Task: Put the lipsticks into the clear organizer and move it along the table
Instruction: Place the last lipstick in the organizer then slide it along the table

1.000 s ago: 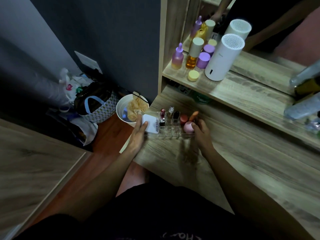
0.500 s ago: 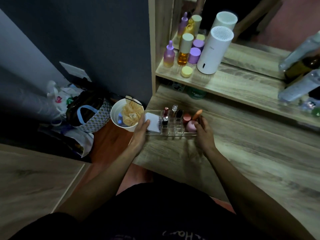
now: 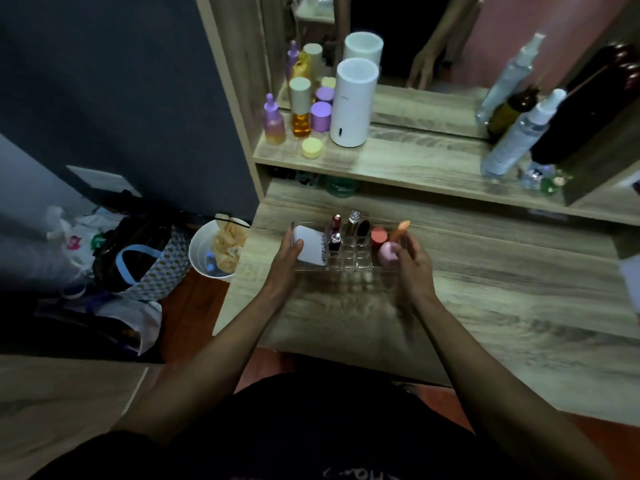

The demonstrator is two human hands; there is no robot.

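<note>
The clear organizer (image 3: 349, 263) sits on the wooden table (image 3: 485, 306) near its left end. Several lipsticks (image 3: 346, 228) stand upright in its middle cells. A white compact (image 3: 310, 247) fills its left part, and a pink sponge (image 3: 388, 254) and an orange one (image 3: 401, 226) lie at its right. My left hand (image 3: 287, 258) grips the organizer's left end, thumb on the compact. My right hand (image 3: 412, 258) holds the right end, fingers by the pink sponge.
A shelf (image 3: 398, 164) above the table carries purple and amber bottles (image 3: 301, 112), a white cylinder (image 3: 351, 102) and spray bottles (image 3: 519, 133) before a mirror. Left of the table a white bin (image 3: 211, 252) and bags (image 3: 138, 258) stand on the floor.
The organizer and both hands have shifted to the right along the table, away from the white bin. Both hands keep their hold on its ends.
</note>
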